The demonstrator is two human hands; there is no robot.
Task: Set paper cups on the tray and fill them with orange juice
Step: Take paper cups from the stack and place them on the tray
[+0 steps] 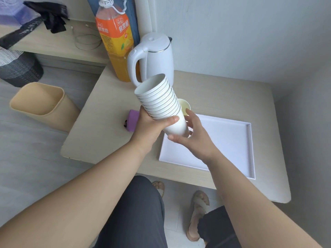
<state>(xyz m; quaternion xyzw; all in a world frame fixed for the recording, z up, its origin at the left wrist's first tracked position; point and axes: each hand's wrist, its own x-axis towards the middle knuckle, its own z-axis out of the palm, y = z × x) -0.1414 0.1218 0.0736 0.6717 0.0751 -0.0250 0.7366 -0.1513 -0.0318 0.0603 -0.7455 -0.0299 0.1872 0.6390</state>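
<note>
A tilted stack of white paper cups [159,99] hangs above the table, rims pointing up and left. My left hand [152,126] grips the stack around its lower part. My right hand [193,135] curls around the bottom cup of the stack at its base. Below and to the right lies a white rectangular tray [232,140], with nothing on it. A large orange juice bottle [116,38] stands at the table's back left, partly behind a kettle. One single paper cup [184,105] stands on the table behind the stack, mostly hidden.
A white electric kettle [154,58] stands next to the bottle. A small purple object [132,122] lies on the table left of my left hand. A beige bin [39,102] sits on the floor to the left. Grey walls close the right side.
</note>
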